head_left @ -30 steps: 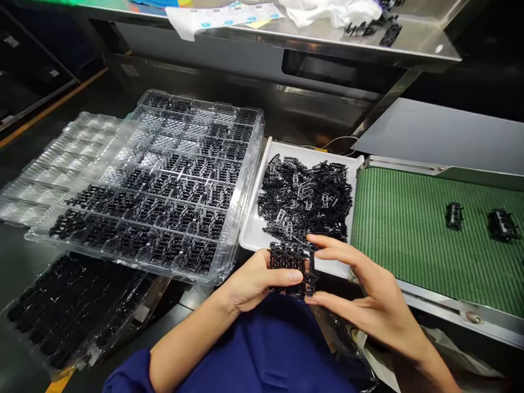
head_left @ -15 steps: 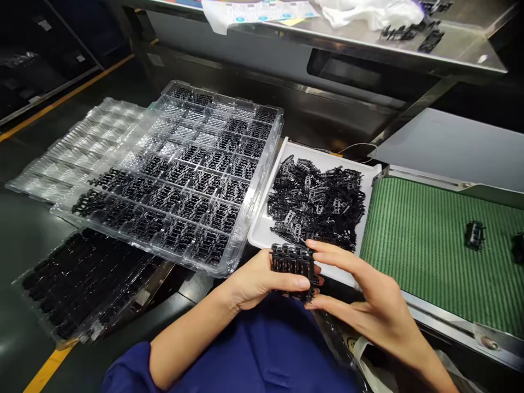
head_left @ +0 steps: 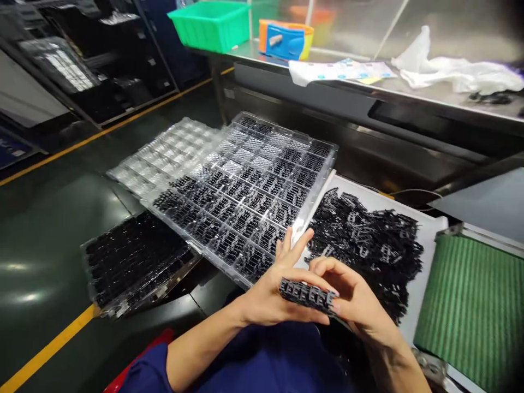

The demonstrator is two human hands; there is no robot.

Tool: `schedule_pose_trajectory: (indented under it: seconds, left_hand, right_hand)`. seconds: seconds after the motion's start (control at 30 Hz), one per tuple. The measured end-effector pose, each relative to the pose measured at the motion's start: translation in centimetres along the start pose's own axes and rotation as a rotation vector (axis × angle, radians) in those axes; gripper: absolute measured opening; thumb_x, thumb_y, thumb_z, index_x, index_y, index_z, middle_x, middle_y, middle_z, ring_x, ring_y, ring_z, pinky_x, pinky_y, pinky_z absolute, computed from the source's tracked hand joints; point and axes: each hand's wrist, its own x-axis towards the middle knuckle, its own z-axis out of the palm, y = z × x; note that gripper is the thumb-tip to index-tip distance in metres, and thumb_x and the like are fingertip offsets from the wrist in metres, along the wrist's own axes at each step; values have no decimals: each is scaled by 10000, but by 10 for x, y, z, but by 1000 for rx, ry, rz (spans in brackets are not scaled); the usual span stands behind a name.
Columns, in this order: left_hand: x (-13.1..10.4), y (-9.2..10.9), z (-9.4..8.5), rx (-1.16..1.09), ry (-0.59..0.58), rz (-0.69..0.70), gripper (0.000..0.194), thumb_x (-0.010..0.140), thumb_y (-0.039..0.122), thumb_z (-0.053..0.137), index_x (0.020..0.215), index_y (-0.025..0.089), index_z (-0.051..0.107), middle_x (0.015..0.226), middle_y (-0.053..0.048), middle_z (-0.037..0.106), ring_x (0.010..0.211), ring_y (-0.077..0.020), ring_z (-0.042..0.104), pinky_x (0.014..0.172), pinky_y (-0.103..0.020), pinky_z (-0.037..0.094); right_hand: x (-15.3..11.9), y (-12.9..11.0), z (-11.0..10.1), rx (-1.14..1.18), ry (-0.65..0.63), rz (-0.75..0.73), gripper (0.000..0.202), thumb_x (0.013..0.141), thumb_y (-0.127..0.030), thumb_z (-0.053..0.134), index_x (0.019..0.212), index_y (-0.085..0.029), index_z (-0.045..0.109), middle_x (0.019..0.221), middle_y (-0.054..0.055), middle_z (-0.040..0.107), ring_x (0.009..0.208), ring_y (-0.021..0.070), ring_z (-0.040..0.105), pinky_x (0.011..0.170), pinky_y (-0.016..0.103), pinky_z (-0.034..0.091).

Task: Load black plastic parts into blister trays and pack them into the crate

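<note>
A row of black plastic parts [head_left: 307, 295] lies across the palm side of my left hand [head_left: 274, 292], between its thumb and fingers. My right hand [head_left: 347, 289] pinches the right end of that row with thumb and fingertips. Just behind both hands, a white tray [head_left: 429, 226] holds a heap of loose black parts [head_left: 368, 234]. To the left is a clear compartment tray [head_left: 333, 158] with rows of black parts in many pockets; several pockets toward its back left hold none.
A clear pocketed tray [head_left: 164, 150] sits at the left, above a stack of filled trays [head_left: 135, 256]. On the right is a green conveyor belt [head_left: 470, 305]. The metal bench behind carries a green bin [head_left: 213, 27], a blue-orange box [head_left: 284, 41] and white cloth [head_left: 458, 71].
The view has swung left and up, bringing the green bin into sight. The row of parts has been turned in my hands, and my left fingers have spread.
</note>
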Motion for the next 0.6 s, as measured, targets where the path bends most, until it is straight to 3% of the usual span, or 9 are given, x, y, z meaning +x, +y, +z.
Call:
schedule_pose_trajectory:
  seconds: [0.1, 0.2, 0.3, 0.4, 0.5, 0.6]
  left_hand:
    - [-9, -3, -24, 231, -53, -33, 712, 614, 574, 821, 1264, 336, 656, 1648, 28, 52, 1451, -393, -226, 1120, -614, -187]
    - [-15, -7, -49, 387, 31, -61, 1025, 579, 711, 751, 1472, 343, 408, 1648, -37, -50, 1432, -415, -257, 1079, -671, -195]
    - [-18, -15, -78, 398, 112, -84, 1172, 568, 803, 660, 1541, 292, 251, 1633, -88, -108, 1430, -405, -263, 1064, -668, -216]
    - [-17, -27, -114, 307, 165, -107, 1215, 577, 850, 593, 1557, 253, 192, 1639, -118, -12, 1457, -390, -201, 1087, -652, -198]
    - [-19, -39, -159, 316, 259, -151, 1102, 649, 870, 494, 1539, 259, 271, 1623, -117, 190, 1493, -383, -30, 1170, -626, -34]
    - [-26, -48, -213, 490, 431, -205, 944, 775, 837, 340, 1498, 232, 373, 1581, -137, 316, 1491, -363, 136, 1193, -579, 145]
  right_hand:
    - [24, -2, 12, -38, -270, 33, 557, 688, -592, 757, 1099, -226, 673, 1068, 98, 683, 1007, 267, 649, 892, 383, 521]
    - [50, -2, 26, -74, -368, 5, 580, 722, -602, 723, 1157, -224, 661, 1113, 101, 697, 1046, 272, 649, 948, 406, 490]
    - [83, -3, 47, -116, -365, 2, 558, 728, -621, 711, 1108, -214, 668, 1053, 89, 714, 1006, 254, 660, 915, 390, 498]
    - [124, -5, 71, -195, -351, -17, 623, 704, -717, 658, 1030, -187, 678, 1013, 94, 722, 960, 258, 667, 873, 396, 510]
    - [180, -6, 98, -468, -233, -72, 685, 746, -780, 477, 972, -164, 672, 1000, 103, 727, 921, 250, 676, 825, 390, 526]
    - [248, -3, 126, -727, -73, -115, 553, 781, -647, 495, 988, -158, 651, 982, 103, 723, 914, 241, 671, 824, 381, 517]
